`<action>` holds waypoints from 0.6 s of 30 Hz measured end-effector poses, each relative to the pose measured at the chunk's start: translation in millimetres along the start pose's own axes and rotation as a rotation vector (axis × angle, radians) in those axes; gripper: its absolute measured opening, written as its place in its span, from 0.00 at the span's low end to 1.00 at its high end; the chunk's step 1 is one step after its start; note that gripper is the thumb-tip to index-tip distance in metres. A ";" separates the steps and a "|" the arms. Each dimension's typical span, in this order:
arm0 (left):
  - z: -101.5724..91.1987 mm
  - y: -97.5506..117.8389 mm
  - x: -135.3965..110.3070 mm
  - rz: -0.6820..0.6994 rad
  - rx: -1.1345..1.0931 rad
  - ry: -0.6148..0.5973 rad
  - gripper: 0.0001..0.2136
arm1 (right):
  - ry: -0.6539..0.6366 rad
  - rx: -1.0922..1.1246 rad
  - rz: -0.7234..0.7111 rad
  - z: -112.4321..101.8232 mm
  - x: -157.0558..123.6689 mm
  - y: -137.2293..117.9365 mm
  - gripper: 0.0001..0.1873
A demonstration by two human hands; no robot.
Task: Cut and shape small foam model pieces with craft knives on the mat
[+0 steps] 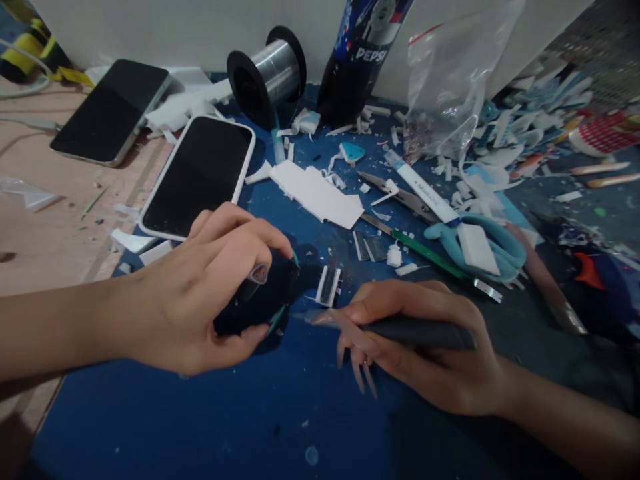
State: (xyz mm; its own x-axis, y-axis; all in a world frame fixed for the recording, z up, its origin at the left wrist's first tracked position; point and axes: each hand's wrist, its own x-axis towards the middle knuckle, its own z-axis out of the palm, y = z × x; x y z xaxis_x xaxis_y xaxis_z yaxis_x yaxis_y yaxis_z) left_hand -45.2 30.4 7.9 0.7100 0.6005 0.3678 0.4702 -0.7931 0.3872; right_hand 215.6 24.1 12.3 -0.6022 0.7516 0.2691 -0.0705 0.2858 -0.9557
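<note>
My left hand [210, 287] is closed around a dark piece with teal edges [277, 283], held just above the blue work surface [210, 413]. The hand covers much of this piece, so its kind is unclear. In a pen grip, my right hand [440, 360] holds a slim dark-handled tool [420, 332]. Its pale tip is blurred and points left toward the dark piece, a small gap away. Between the hands, slightly farther back, lies a small white-edged piece with a dark strip [328, 287].
Two phones [200, 177] lie at the left. A wire spool [270, 73] and a Pepsi bottle [357, 60] stand behind. Scissors [480, 250], a green-handled craft knife [430, 257], a white pen [420, 187], a clear bag [445, 80] and white scraps [317, 193] crowd the back right.
</note>
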 end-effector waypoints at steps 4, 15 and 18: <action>1.3 -1.1 0.5 0.005 0.001 0.002 0.11 | 0.026 -0.059 0.018 1.4 0.7 -0.7 0.12; 0.3 -0.5 -1.3 0.001 0.016 0.003 0.11 | -0.013 -0.002 0.006 -0.1 0.2 0.0 0.12; 0.5 -0.2 -0.9 0.000 0.019 0.007 0.11 | 0.008 -0.052 0.000 0.0 0.3 0.2 0.11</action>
State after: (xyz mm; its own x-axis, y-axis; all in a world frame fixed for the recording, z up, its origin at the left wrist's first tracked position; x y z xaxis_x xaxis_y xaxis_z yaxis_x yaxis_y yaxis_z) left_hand -45.7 30.0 7.1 0.7061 0.6012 0.3740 0.4801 -0.7948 0.3712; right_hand 215.4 24.4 12.2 -0.5959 0.7562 0.2703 -0.0291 0.3160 -0.9483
